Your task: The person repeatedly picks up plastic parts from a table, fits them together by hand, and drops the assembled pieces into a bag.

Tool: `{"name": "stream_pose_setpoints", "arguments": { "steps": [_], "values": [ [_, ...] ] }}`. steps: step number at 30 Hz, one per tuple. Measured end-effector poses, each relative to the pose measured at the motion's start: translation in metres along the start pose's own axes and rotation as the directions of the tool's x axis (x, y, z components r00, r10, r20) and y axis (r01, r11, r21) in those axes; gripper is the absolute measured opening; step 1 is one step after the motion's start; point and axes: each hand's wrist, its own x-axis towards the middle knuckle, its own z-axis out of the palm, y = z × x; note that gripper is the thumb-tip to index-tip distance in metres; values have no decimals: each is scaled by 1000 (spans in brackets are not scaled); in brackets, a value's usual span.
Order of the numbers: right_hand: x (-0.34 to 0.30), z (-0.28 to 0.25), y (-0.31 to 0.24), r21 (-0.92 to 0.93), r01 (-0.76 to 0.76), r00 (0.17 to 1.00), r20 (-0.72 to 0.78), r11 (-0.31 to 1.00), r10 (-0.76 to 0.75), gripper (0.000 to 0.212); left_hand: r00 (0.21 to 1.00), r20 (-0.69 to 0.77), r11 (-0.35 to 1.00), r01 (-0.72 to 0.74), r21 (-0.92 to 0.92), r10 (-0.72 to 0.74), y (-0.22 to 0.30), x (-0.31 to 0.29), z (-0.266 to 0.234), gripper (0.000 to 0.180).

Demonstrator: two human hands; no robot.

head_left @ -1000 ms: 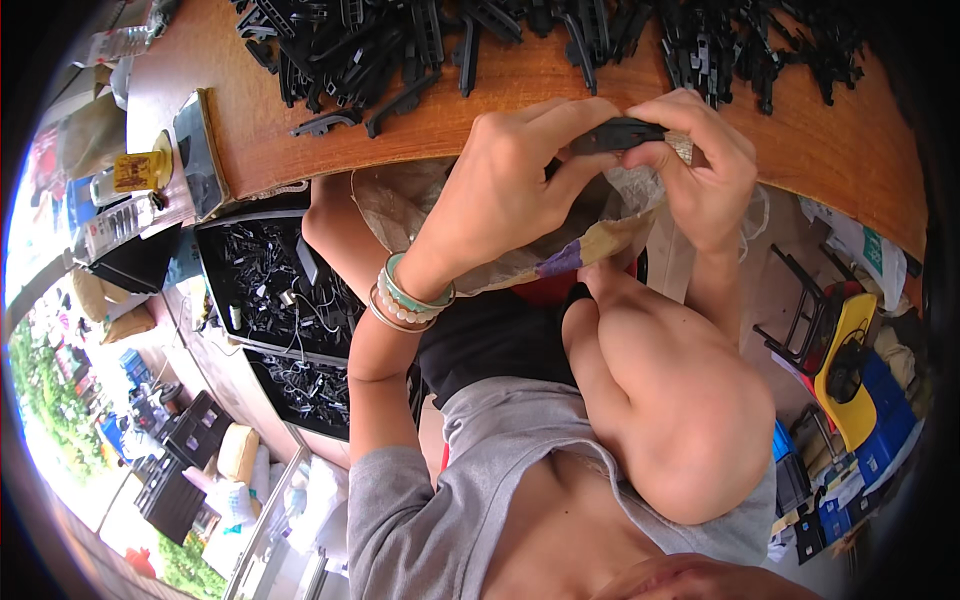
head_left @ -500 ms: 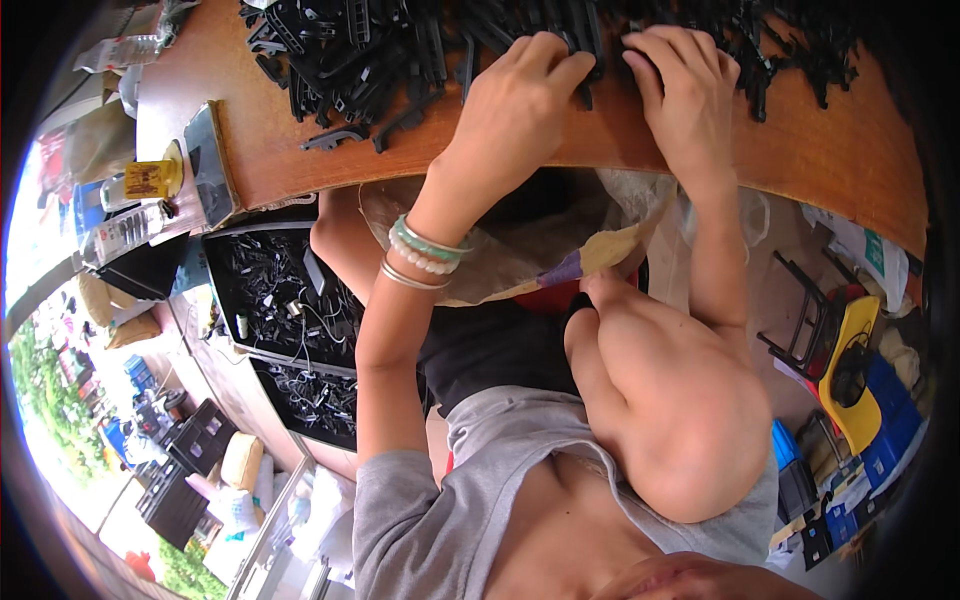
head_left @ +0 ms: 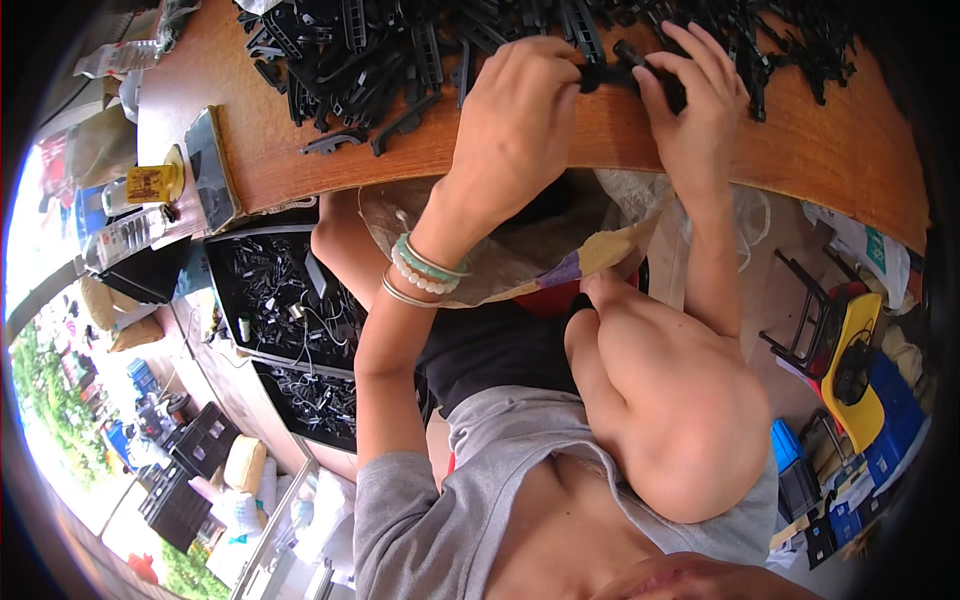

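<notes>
A black plastic part spans the gap between my hands, just over the near side of a pile of similar black plastic parts. My left hand is closed on its left end, with bracelets round the wrist. At the other end, my right hand pinches it between thumb and forefinger, while the other fingers stretch upward. Blur and the fingers hide the part's exact shape. Two loose black pieces lie near the table edge, left of my left hand.
The brown wooden table curves in front of me. Below its edge an open plastic bag hangs over my lap. Black trays of small dark parts stand at left. A dark flat case and yellow container sit left; a yellow chair stands right.
The black plastic part now shows between my hands, clear of the pile. My left hand has drawn slightly nearer, and my right fingers have spread upward.
</notes>
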Motion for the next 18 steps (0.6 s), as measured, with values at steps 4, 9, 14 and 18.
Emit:
{"name": "stream_pose_setpoints", "arguments": {
  "steps": [4, 9, 14, 18],
  "values": [
    [1, -25, -12, 574, -50, 994, -50, 817, 95, 15, 754, 247, 593, 639, -490, -608, 17, 5, -15, 10],
    [-1, -30, -22, 750, 46, 980, 93, 659, -175, 21, 579, 549, 323, 806, -496, -603, 15, 9, -28, 26],
    [-8, -27, -28, 736, 21, 998, 25, 677, -57, 22, 554, 593, 378, 833, -404, -584, 18, 5, -27, 37],
    [-14, -26, -33, 807, -105, 994, 77, 581, 74, 26, 728, 481, 560, 685, -467, -489, 34, -6, -23, 41]
  ]
}}
